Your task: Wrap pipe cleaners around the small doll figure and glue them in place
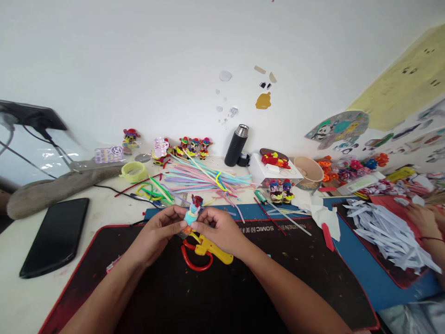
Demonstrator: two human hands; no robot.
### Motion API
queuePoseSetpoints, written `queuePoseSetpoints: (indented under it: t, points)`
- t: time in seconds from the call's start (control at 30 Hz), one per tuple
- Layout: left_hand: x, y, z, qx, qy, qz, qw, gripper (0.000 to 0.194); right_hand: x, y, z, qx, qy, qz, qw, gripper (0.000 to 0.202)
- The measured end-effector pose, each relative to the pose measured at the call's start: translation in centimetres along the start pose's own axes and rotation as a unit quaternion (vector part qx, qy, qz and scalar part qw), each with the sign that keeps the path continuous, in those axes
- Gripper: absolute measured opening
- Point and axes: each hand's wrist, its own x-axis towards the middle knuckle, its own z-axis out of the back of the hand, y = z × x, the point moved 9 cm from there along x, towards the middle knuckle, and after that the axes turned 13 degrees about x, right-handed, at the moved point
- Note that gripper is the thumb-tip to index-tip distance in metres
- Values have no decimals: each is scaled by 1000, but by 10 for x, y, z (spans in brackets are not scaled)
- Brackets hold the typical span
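Note:
Between my two hands, above the dark mat, is a small doll figure with a light blue fuzzy body and a dark red top. My left hand pinches it from the left, thumb and fingers closed at its side. From the right, my right hand grips the same figure with bent fingers. Just below the hands lies a yellow tool that looks like a glue gun, its front end partly hidden. Red loop handles, apparently of scissors, lie under it on the mat.
Pipe cleaners are piled behind the mat. Several finished dolls stand by the wall, near a black thermos. A phone lies at left. At right, another person's hand is beside white paper strips.

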Motion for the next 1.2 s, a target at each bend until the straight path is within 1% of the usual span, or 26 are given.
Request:
queuePoseSetpoints:
  t: [0.17, 0.33, 0.5, 0.67, 0.8, 1.03, 1.2]
  points:
    - [0, 3, 0, -22, 6, 10, 1000, 24, 0, -4, -3, 70, 18, -20, 997, 40]
    - [0, 4, -1, -47, 13, 18, 999, 23, 0, -5, -5, 100, 24, -45, 994, 45]
    - [1, 7, 1, -77, 12, 26, 997, 23, -1, -4, -2, 91, 22, -57, 994, 43]
    - [1, 8, 0, -80, 13, 32, 996, 25, -2, -6, -1, 88, 21, -47, 995, 39]
    - [1, 10, -2, -91, 25, 37, 995, 27, -1, -7, -2, 92, 28, -39, 995, 38]
    - [1, 14, -2, -113, 31, 50, 992, 28, 0, -1, -2, 89, 23, -33, 995, 35]
    - [1, 13, -2, -113, 33, 49, 992, 30, 0, -6, -1, 101, 22, -35, 994, 36]
